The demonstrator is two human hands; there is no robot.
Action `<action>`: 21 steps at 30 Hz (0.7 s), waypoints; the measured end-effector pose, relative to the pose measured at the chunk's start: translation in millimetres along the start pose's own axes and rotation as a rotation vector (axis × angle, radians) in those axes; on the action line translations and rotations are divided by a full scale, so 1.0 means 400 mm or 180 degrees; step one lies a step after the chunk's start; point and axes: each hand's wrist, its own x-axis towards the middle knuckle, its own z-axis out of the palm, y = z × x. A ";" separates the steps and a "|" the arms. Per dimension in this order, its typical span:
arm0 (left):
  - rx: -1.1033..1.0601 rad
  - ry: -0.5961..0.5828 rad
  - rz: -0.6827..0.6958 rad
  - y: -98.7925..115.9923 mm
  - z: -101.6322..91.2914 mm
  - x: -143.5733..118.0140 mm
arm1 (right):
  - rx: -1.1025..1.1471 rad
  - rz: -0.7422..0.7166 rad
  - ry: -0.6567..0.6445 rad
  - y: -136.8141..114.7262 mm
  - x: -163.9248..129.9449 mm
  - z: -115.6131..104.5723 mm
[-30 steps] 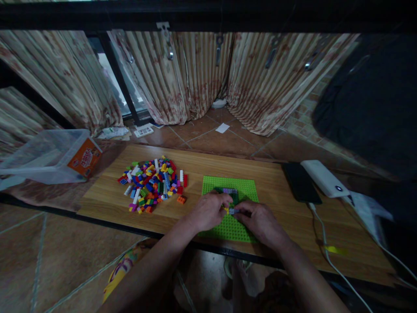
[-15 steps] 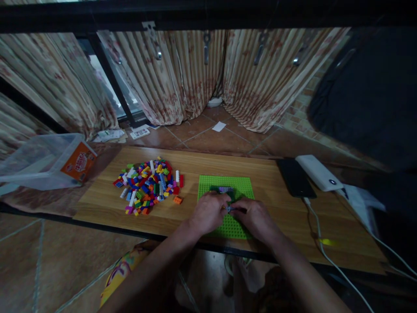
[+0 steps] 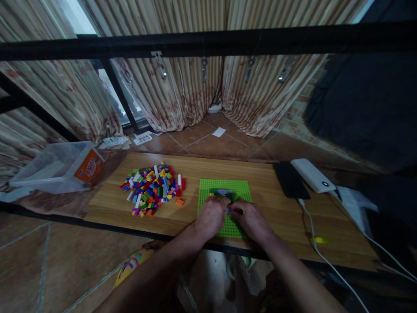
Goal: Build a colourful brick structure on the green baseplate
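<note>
A green studded baseplate [image 3: 209, 188] lies on the wooden board [image 3: 182, 217] in front of me. A small dark green and purple brick build [image 3: 222, 192] stands on its far part. My left hand [image 3: 211, 216] and my right hand [image 3: 249, 218] rest together over the middle of the plate, fingertips meeting on a small grey brick [image 3: 227, 210]. Which hand grips that brick is hard to tell in the dim light. A heap of loose coloured bricks [image 3: 152, 187] lies to the left of the plate, with one orange brick [image 3: 179, 201] apart from it.
A clear plastic tub [image 3: 55, 167] with an orange label lies at the far left. A black phone [image 3: 289, 180] and a white power bank [image 3: 312, 174] sit at the right, with a white cable [image 3: 312, 234] running off the board's front edge. A black bar [image 3: 208, 41] crosses overhead.
The head has tilted up, so the overhead bar and more curtain show. Both hands stay together on the baseplate over the small brick, shifted slightly nearer.
</note>
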 end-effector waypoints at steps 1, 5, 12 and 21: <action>-0.0001 0.0052 0.0022 0.000 0.003 -0.003 | 0.0027 0.0018 0.0032 -0.001 -0.002 0.002; 0.0014 0.0204 0.0138 -0.006 0.010 -0.015 | 0.0200 0.0147 0.0025 0.005 -0.007 -0.010; -0.0072 0.0466 0.0034 -0.014 -0.024 -0.032 | 0.0303 0.0484 0.0133 0.034 0.008 -0.073; 0.0665 0.0297 0.0618 0.104 0.086 -0.129 | -0.0018 0.0454 -0.0231 0.020 0.018 -0.066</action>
